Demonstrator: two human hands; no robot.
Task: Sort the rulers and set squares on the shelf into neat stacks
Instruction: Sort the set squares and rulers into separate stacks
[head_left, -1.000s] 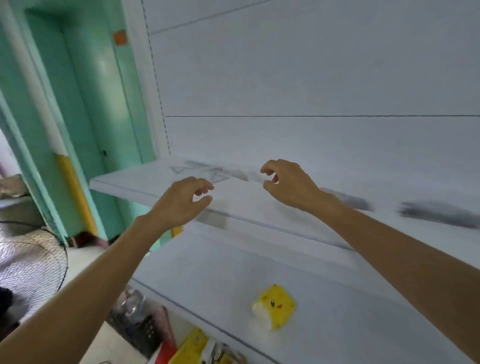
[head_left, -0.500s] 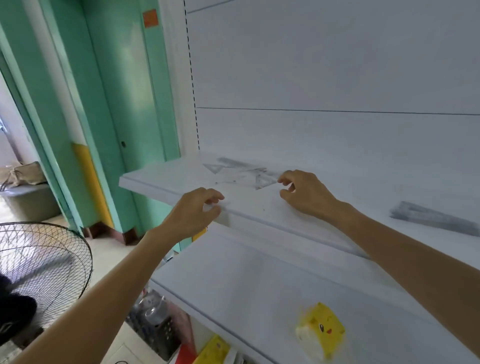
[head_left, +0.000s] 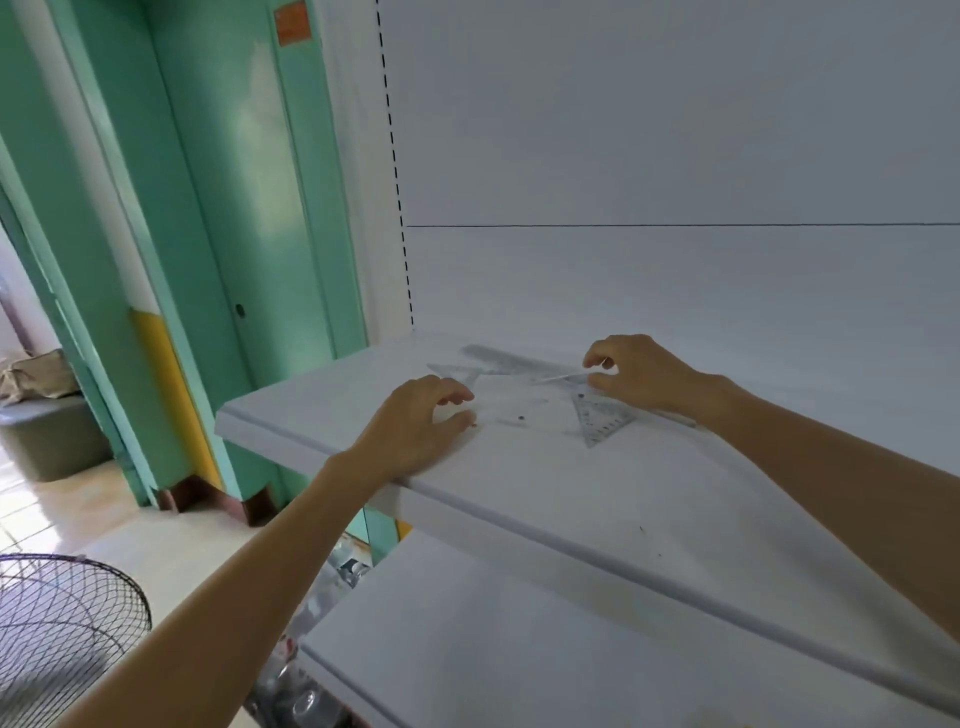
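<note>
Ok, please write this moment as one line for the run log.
left hand: rests on shelf, grip unclear | right hand: pinches clear piece, one edge lifted | set square: flat, unstacked

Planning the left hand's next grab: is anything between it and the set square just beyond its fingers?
Nothing visible. The left hand rests on the shelf, and the set square lies flat just past its fingertips.

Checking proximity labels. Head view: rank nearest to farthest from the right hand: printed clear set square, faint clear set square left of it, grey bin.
1. Printed clear triangular set square: just below the right hand.
2. Faint clear triangular set square: farther left, toward the shelf's back.
3. Grey plastic bin: far left, on the floor.
</note>
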